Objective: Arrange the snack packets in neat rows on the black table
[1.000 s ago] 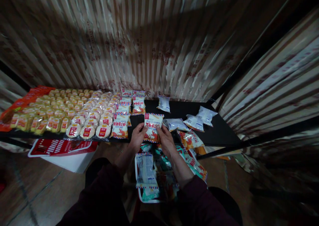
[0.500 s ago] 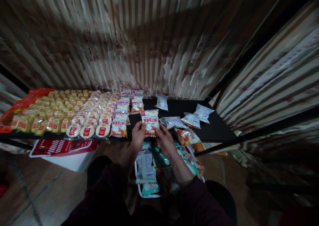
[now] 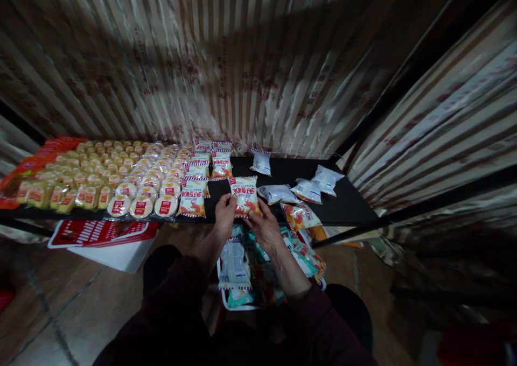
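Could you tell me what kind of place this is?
Probably a shop or stockroom: a flat black shelf bears rows of yellow wrapped snacks, and a white-rimmed container below holds green and white plastic packets.

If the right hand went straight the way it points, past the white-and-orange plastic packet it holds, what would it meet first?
Past the held packet, the right hand would probably meet the similar packet ahead and left on the flat black shelf; depth is unclear.

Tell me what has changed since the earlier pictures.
The right hand has shifted down the held snack bag toward its lower right corner. The left hand keeps hold at its left side. The other bags on the black shelf stay put.
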The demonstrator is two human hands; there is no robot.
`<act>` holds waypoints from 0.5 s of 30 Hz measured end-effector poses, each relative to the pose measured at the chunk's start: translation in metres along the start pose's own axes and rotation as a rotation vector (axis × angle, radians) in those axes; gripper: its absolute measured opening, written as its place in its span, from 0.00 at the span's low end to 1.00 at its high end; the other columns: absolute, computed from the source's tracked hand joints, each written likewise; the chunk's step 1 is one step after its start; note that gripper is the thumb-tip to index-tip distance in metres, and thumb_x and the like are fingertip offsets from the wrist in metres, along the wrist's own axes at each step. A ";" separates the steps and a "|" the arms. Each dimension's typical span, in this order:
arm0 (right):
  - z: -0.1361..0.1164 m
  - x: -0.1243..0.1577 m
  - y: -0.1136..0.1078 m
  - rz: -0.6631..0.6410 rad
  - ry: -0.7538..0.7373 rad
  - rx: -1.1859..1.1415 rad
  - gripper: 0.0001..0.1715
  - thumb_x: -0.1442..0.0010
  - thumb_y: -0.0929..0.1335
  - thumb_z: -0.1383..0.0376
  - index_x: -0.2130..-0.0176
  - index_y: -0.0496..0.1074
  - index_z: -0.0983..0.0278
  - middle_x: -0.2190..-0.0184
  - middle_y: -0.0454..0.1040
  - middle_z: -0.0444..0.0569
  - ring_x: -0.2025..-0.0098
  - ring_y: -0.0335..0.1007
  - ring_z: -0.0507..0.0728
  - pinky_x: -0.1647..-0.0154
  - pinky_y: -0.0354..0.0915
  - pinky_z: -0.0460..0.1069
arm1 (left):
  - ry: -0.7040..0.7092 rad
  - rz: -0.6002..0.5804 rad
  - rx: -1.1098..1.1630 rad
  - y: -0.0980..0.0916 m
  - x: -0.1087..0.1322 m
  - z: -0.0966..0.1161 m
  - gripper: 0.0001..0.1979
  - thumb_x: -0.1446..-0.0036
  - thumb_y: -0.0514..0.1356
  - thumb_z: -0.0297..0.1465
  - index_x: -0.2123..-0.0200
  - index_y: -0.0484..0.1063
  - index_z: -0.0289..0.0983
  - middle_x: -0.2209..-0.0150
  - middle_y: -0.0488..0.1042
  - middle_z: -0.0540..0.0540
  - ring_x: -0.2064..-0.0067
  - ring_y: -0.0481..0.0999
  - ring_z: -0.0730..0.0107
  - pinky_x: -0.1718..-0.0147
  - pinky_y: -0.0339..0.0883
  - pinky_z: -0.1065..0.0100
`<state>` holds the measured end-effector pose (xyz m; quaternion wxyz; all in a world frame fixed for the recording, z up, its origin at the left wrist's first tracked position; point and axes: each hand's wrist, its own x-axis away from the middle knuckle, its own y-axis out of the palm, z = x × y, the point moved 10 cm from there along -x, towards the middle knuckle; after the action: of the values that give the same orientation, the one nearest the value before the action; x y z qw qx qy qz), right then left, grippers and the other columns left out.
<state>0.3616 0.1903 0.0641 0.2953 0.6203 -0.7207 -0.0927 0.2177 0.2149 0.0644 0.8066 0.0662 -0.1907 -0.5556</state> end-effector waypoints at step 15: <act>0.005 0.004 -0.006 0.130 -0.091 -0.038 0.34 0.64 0.76 0.65 0.53 0.72 0.59 0.63 0.77 0.44 0.63 0.74 0.54 0.59 0.71 0.50 | -0.064 0.040 -0.006 -0.005 -0.003 -0.011 0.15 0.55 0.63 0.40 0.68 0.72 0.35 0.70 0.74 0.48 0.69 0.72 0.70 0.66 0.66 0.68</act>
<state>0.3633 0.1842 0.0585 0.2795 0.5615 -0.7703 -0.1150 0.2166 0.2148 0.0524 0.8112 0.0420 -0.2159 -0.5418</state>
